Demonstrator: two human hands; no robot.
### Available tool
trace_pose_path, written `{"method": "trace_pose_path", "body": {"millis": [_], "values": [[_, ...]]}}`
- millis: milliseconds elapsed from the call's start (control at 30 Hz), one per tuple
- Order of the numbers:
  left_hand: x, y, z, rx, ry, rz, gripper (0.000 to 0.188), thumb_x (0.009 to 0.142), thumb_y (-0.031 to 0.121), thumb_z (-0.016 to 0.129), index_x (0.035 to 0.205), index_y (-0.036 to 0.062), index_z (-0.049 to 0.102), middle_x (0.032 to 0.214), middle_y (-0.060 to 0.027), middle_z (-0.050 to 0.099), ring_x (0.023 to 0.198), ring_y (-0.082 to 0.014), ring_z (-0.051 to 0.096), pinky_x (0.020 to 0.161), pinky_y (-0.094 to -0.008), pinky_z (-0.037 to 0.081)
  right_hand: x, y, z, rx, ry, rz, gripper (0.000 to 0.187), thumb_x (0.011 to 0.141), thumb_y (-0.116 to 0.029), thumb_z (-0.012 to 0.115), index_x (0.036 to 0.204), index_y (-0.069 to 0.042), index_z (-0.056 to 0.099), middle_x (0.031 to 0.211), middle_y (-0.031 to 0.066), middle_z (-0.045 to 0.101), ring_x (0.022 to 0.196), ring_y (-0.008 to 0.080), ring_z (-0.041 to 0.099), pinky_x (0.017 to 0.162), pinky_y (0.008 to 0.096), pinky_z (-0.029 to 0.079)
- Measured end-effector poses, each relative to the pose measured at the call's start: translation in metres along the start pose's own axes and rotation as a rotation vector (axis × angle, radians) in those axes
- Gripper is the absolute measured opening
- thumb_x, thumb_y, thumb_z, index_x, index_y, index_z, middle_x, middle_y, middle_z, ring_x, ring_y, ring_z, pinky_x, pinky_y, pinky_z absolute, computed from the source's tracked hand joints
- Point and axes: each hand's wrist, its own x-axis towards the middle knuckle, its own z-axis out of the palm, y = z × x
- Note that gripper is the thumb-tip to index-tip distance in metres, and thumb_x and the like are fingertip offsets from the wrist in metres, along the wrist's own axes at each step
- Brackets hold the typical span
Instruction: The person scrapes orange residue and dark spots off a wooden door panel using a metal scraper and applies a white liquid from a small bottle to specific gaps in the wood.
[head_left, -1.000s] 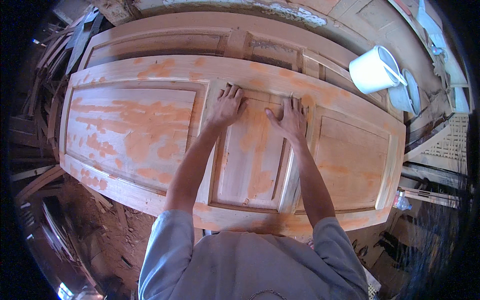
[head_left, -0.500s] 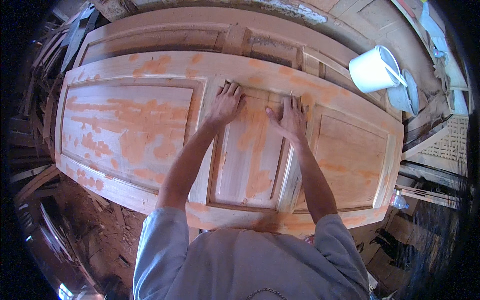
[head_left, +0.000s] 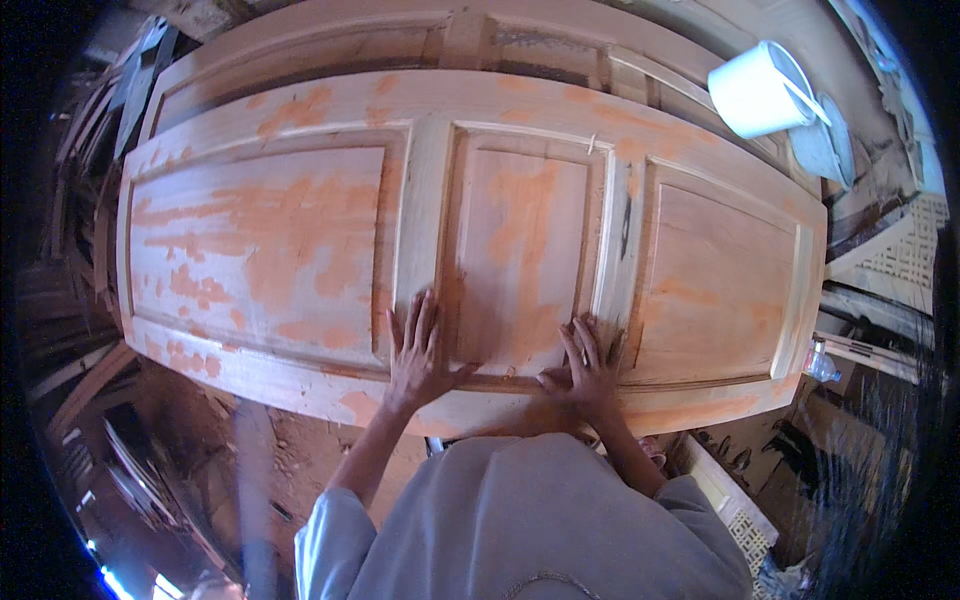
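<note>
A pale wooden panelled door [head_left: 455, 95] with orange filler patches lies flat before me. My left hand [head_left: 415, 360] rests on the upright left of its narrow middle panel [head_left: 525, 230], near the door's front edge, fingers spread. My right hand [head_left: 585, 375] lies at the lower right corner of that panel, thumb apart and fingers stretched forward. I see nothing held in either hand. A small splinter or peg [head_left: 592, 142] sticks up at the panel's far right corner. Beside the panel, the right upright has a dark narrow flaw [head_left: 627, 225].
Another panelled door [head_left: 465, 40] lies just behind. A white bucket [head_left: 750, 92] and a grey lid-like disc [head_left: 828, 150] stand at the far right. A clear plastic bottle [head_left: 823, 363] is by the right end. Wood scraps [head_left: 95, 180] are piled at the left.
Both hands have drawn back toward me, from the far edge of the middle panel to its near edge. My left hand's fingers have uncurled and spread. The view has shifted slightly.
</note>
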Motion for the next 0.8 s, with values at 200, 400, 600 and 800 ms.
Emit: {"method": "trace_pose_path", "body": {"millis": [200, 400, 600, 800], "values": [[-0.004, 0.004, 0.007, 0.022, -0.029, -0.089, 0.106, 0.076, 0.057, 0.075, 0.151, -0.0027, 0.031, 0.162, -0.0166, 0.025, 0.152, -0.0318, 0.018, 0.121, -0.0587, 0.004, 0.001, 0.005, 0.009, 0.106, 0.045, 0.042, 0.076, 0.084, -0.046, 0.067, 0.147, -0.011, 0.045, 0.154, 0.0128, 0.041, 0.146, 0.0310, 0.033, 0.115, 0.0707, 0.004], [-0.003, 0.007, 0.006, 0.018, -0.058, -0.114, 0.105, 0.077, 0.056, 0.075, 0.152, -0.0020, 0.029, 0.162, -0.0157, 0.024, 0.152, -0.0317, 0.019, 0.121, -0.0585, 0.004, 0.000, 0.001, 0.004, 0.084, 0.009, 0.078, 0.072, 0.086, -0.046, 0.066, 0.148, -0.013, 0.044, 0.154, 0.0134, 0.041, 0.146, 0.0312, 0.033, 0.115, 0.0702, 0.005], [-0.007, 0.006, 0.006, 0.020, -0.082, -0.137, 0.107, 0.074, 0.054, 0.077, 0.153, 0.0000, 0.029, 0.162, -0.0161, 0.024, 0.152, -0.0318, 0.019, 0.121, -0.0588, 0.005, -0.002, -0.002, 0.003, 0.127, 0.011, 0.101, 0.070, 0.087, -0.045, 0.067, 0.146, -0.014, 0.046, 0.154, 0.0131, 0.041, 0.146, 0.0311, 0.034, 0.116, 0.0686, 0.007], [-0.007, 0.004, 0.011, -0.038, -0.043, -0.150, 0.109, 0.072, 0.055, 0.078, 0.153, 0.0020, 0.029, 0.162, -0.0161, 0.024, 0.152, -0.0321, 0.019, 0.120, -0.0595, 0.006, -0.005, -0.005, 0.003, 0.160, 0.004, 0.137, 0.070, 0.087, -0.040, 0.069, 0.146, -0.012, 0.043, 0.153, 0.0136, 0.042, 0.145, 0.0324, 0.034, 0.117, 0.0659, 0.010]]}}
